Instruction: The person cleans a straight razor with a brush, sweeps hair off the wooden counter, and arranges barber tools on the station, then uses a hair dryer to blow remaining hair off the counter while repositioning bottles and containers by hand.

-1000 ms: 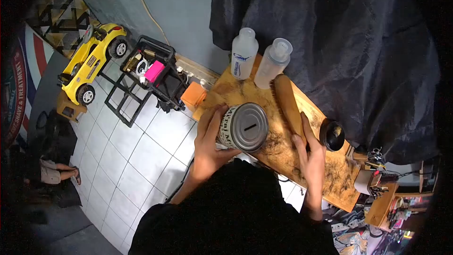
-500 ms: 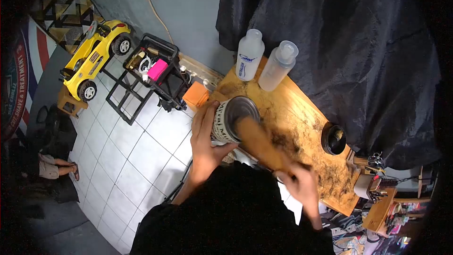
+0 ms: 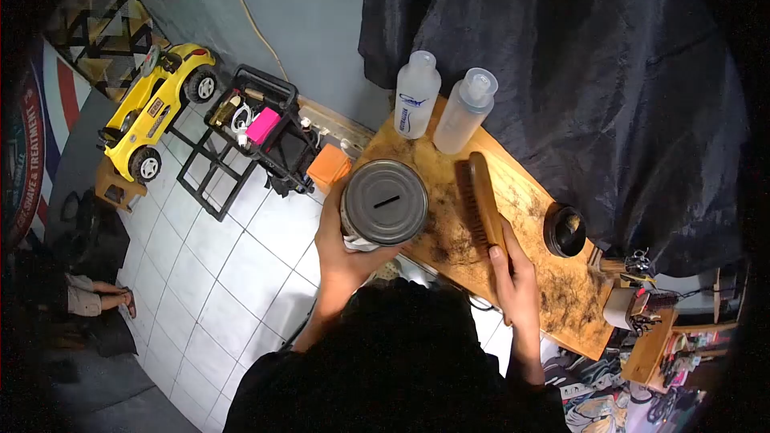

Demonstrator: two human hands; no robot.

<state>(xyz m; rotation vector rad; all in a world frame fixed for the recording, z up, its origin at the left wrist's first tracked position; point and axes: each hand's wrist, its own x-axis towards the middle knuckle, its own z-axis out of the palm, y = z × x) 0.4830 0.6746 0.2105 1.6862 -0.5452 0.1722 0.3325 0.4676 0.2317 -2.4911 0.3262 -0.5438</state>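
Note:
A round tin can (image 3: 385, 202) with a coin slot in its grey top is held up by my left hand (image 3: 345, 252), whose fingers wrap its left side and bottom edge. My right hand (image 3: 517, 281) grips a long wooden brush (image 3: 485, 200) by its handle; the dark bristles face left toward the can, apart from it. Beneath both lies a wooden tabletop (image 3: 525, 176) strewn with dark hair clippings. Two translucent plastic bottles, one with blue lettering (image 3: 418, 96) and one with a clear cap (image 3: 465, 116), stand at its far end.
On the table's right edge sits a round black container (image 3: 565, 231). A cup of tools (image 3: 626, 309) is beyond it. Left are a black trolley (image 3: 257, 128), an orange box (image 3: 329, 166) and a yellow toy car (image 3: 156, 112). A dark cloth (image 3: 577, 72) hangs behind; a seated person's legs (image 3: 100, 295) show far left.
The can has turned so its slotted top faces me instead of its printed side. The brush has moved right, off the can, and now points away from me.

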